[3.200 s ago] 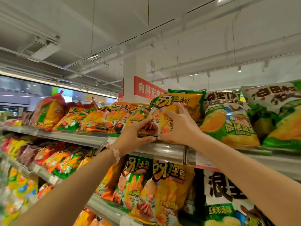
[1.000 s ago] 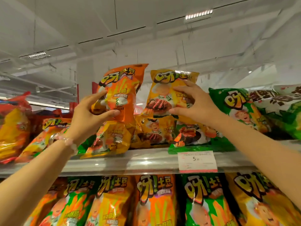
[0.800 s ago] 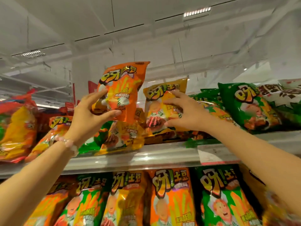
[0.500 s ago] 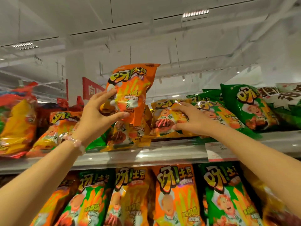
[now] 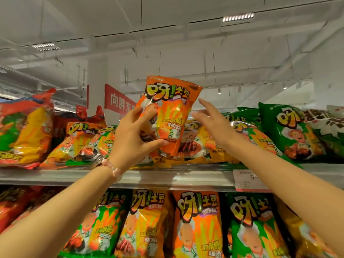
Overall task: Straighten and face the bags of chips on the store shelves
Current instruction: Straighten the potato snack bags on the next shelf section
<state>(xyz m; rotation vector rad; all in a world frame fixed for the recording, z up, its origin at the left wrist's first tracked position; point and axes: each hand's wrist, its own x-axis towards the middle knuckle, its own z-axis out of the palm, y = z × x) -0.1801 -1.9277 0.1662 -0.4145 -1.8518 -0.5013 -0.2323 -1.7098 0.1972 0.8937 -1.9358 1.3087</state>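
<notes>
My left hand grips an orange chip bag by its lower left side and holds it upright above the top shelf. To the bag's right, my right hand hovers with straight fingers and holds nothing. Below and behind it a yellow chip bag lies leaning back on the shelf. Orange and green bags lie slanted on the left, and a green bag leans on the right.
A lower shelf row of upright bags in green, yellow and orange fills the bottom. A white price tag hangs on the shelf edge at right. Large red and yellow bags sit far left. A red sign hangs behind.
My right hand has let go of the yellow bag, which now lies on the shelf, and has risen beside the orange bag. My left hand kept the orange bag raised.
</notes>
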